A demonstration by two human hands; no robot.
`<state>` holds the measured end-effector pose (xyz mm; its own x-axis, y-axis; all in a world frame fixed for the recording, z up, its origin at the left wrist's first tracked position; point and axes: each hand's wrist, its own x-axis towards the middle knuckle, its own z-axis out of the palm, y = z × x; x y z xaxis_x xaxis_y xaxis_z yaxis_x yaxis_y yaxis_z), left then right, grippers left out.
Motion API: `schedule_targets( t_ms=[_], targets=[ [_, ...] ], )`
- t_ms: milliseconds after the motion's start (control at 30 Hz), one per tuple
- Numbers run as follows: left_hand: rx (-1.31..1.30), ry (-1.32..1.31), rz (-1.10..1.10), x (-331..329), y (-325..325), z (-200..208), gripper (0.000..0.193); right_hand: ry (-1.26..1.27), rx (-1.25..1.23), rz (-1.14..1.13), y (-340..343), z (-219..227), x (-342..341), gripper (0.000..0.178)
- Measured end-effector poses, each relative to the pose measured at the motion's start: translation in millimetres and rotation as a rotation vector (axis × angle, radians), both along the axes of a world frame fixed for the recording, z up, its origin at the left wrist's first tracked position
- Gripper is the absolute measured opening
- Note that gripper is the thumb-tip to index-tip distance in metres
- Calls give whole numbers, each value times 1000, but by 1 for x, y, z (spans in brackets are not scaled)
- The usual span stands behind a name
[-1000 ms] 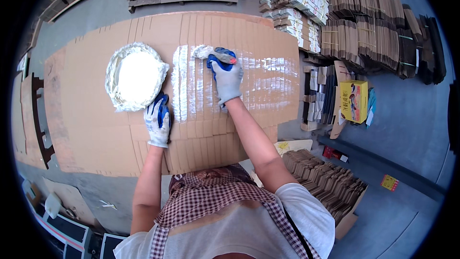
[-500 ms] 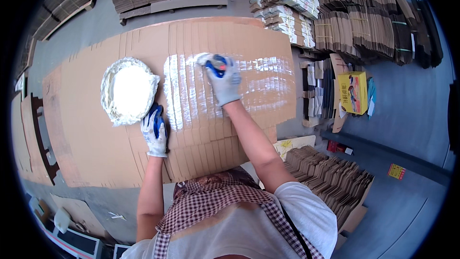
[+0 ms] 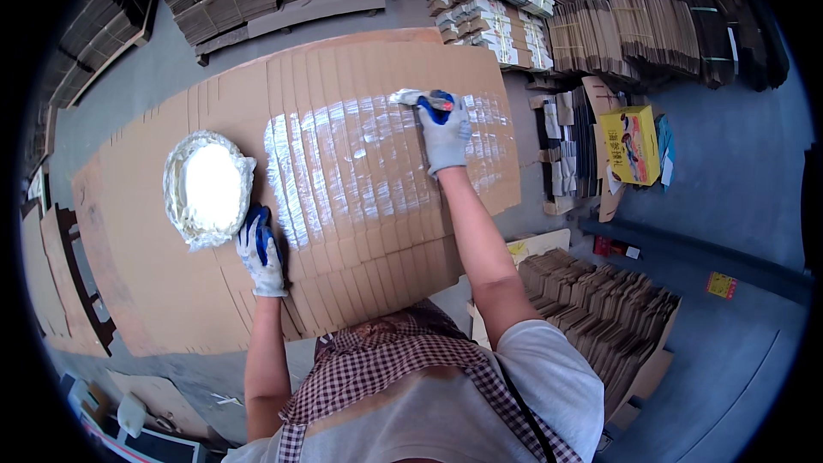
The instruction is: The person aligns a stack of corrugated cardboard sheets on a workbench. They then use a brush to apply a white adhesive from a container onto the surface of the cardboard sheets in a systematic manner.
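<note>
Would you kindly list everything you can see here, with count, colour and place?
cardboard sheets: fanned overlapping row, brown, centre, white glue streaks across them
glue bowl: one, white, left on the sheets
brush: one, pale, in the right hand
yellow box: one, right
folded carton stacks: many, brown, top and right
printed carton bundles: several, pale, top centre
left hand: gloved, pressing the sheets beside the bowl
right hand: gloved, gripping the brush
</note>
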<state>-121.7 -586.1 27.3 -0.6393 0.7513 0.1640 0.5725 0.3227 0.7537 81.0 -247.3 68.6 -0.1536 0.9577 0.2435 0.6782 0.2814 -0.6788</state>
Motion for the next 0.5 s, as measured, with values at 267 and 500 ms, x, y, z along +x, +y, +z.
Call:
schedule_targets(
  t_ms=[267,500],
  targets=[
    [-17,63,-4,0,-2,-1,42,-54,107,-43,25,7,30,39],
    [-24,54,16,1,2,2,41,-251,-60,-141,60,3,69,41]
  ],
)
